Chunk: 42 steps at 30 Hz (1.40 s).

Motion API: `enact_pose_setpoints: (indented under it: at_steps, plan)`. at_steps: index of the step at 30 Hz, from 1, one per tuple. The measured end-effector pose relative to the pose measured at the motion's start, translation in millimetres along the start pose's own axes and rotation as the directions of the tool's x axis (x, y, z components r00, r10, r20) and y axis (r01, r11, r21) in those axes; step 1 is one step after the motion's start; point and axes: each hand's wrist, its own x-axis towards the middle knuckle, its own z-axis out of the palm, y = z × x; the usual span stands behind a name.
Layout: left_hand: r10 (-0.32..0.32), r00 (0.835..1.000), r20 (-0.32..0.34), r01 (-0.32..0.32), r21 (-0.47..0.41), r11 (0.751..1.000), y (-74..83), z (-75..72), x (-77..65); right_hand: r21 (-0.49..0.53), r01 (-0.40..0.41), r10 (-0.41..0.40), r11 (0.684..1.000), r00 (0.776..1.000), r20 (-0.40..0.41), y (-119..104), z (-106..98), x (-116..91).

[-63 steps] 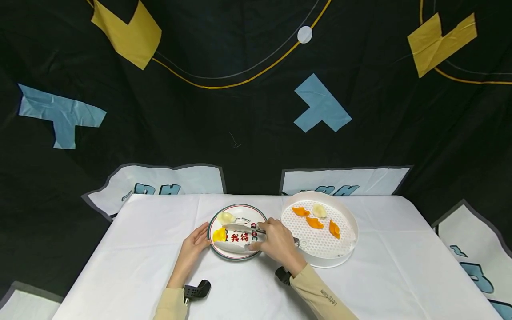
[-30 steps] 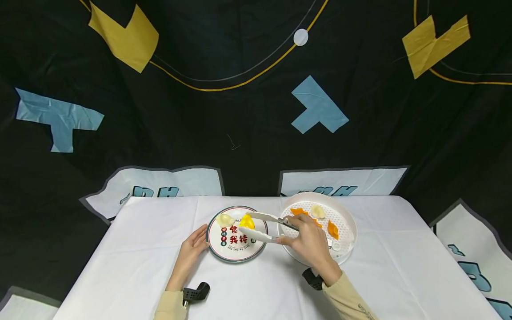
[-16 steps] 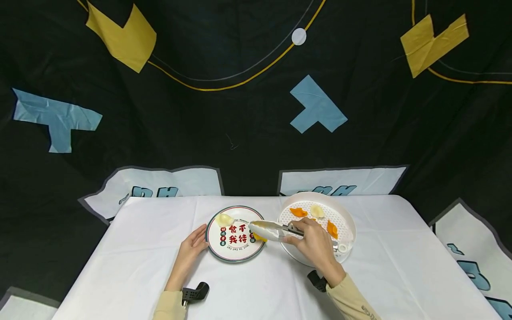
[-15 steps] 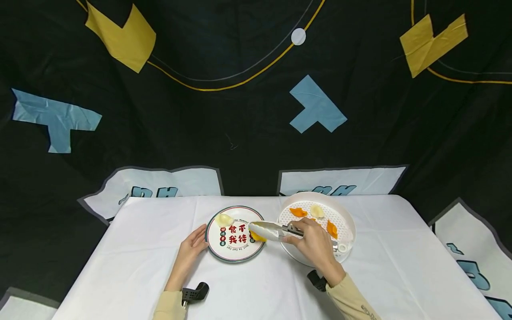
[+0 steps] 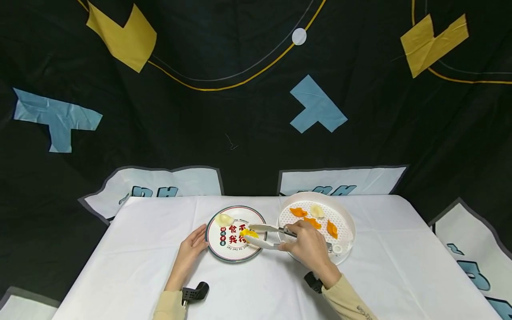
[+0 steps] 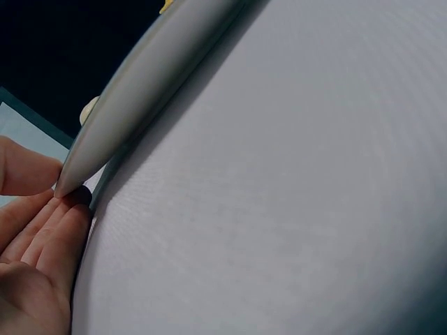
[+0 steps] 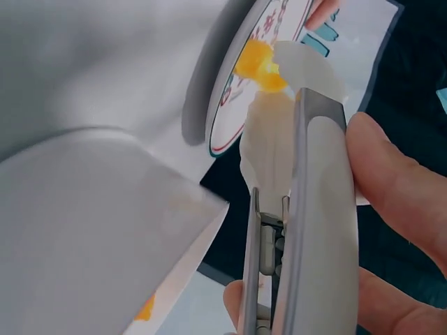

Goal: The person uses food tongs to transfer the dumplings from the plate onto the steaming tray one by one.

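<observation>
My left hand (image 5: 190, 251) pinches the left rim of a white plate (image 5: 236, 254) with a green edge and red lettering. In the left wrist view, the thumb (image 6: 24, 167) lies over the plate's rim (image 6: 133, 98) and the fingers under it. White-tipped metal tongs (image 7: 327, 209) are in my right hand (image 5: 310, 246), which grips them over the plate's right part. Their tips stand apart around a yellow dumpling-like piece (image 5: 249, 234), right at the plate's surface. A cream dumpling-like piece (image 5: 224, 219) lies at the plate's upper left.
Right of the plate, partly under my right hand, stands a round white perforated tray (image 5: 351, 222). Several orange pieces (image 5: 332, 229) and a cream piece (image 5: 317, 211) lie in it. A white cloth (image 5: 140, 249) covers the table; a dark curtain (image 5: 248, 133) hangs behind.
The tongs carried the yellow piece from the plate's left side to its right edge, then slightly back left, and their tips have spread. My left hand has stayed at the rim.
</observation>
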Motion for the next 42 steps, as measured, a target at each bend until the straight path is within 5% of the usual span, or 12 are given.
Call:
enact_pose_setpoints:
  at_steps: [20,42]
  plan:
    - [-0.012,1.0,-0.007,0.012,0.003,1.0,-1.3,0.4,0.5,-0.038,0.089,-0.093,0.995,0.987,-0.133,-4,14,-3]
    - [0.005,1.0,0.004,-0.005,-0.005,1.0,-0.6,-0.8,-1.6,-0.023,0.01,-0.015,1.0,0.971,-0.237,26,-47,-1]
